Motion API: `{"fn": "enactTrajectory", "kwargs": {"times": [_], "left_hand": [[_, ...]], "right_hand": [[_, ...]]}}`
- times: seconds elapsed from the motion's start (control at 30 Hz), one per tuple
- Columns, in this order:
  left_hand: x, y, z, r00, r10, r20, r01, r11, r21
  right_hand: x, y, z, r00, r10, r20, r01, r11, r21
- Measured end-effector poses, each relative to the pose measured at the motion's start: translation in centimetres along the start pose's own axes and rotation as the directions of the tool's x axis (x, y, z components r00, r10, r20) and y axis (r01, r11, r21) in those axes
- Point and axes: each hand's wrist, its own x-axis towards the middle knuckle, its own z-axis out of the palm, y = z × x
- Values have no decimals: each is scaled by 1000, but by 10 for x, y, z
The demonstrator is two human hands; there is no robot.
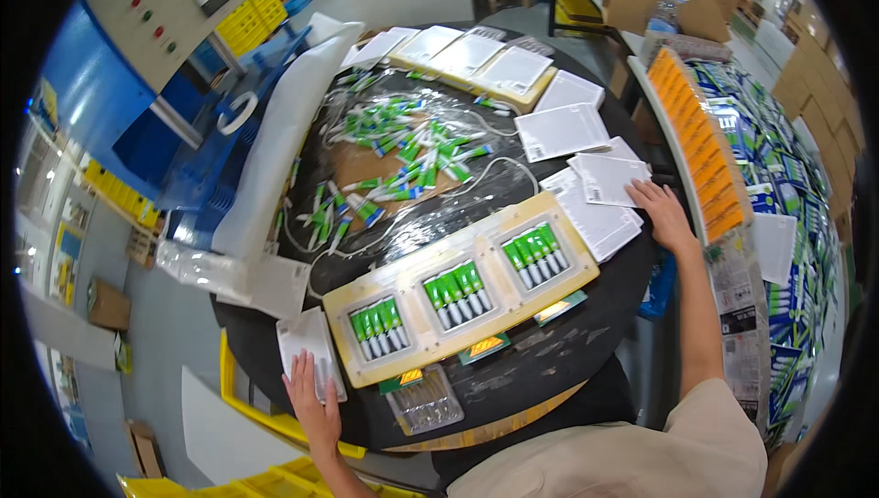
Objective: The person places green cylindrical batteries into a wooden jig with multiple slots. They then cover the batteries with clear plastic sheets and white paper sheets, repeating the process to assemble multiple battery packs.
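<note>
My left hand [313, 399] lies with its fingers stretched over a white card [306, 338] at the table's left edge. On the right, my right hand [661, 212] rests its spread fingers on the edge of another white card [612, 178], which overlaps more cards [593, 223]. Between my hands sits a cream-coloured fixture [412, 276] with three framed pockets. Each pocket holds a row of small green-and-white tubes [458, 295] with their dark ends toward me. A clear plastic blister [425, 402] lies in front of the fixture.
A loose pile of tubes [412, 155] covers the middle of the round black table [540, 361]. Another fixture [540, 95] bearing white cards stands at the far side. To the left runs a roll of whitish film [275, 150]; to the right, a bin of blue-green packages [769, 146] with an orange-striped edge.
</note>
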Motion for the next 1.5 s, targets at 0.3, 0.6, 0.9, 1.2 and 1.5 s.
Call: {"fn": "enactTrajectory", "kwargs": {"times": [0.3, 0.6, 0.9, 1.2, 1.5], "left_hand": [[-36, -48, 1, 987, -133, 85, 114, 973, 199], [14, 61, -7, 977, 202, -73, -196, 977, 90], [73, 148, 66, 773, 621, 130, -628, 778, 20], [70, 137, 77, 725, 648, 232, -676, 735, 60], [67, 132, 80, 730, 636, 249, -672, 733, 100]], "right_hand": [[-7, -34, -46, 771, 79, -632, 84, 971, 224], [-9, -154, -128, 519, 112, -848, 206, 946, 251], [-17, -167, -117, 570, -237, -787, 244, 963, -114], [31, -170, -48, 822, 21, -569, 126, 968, 219], [7, -304, -46, 790, -497, -360, 590, 775, 224]]}}
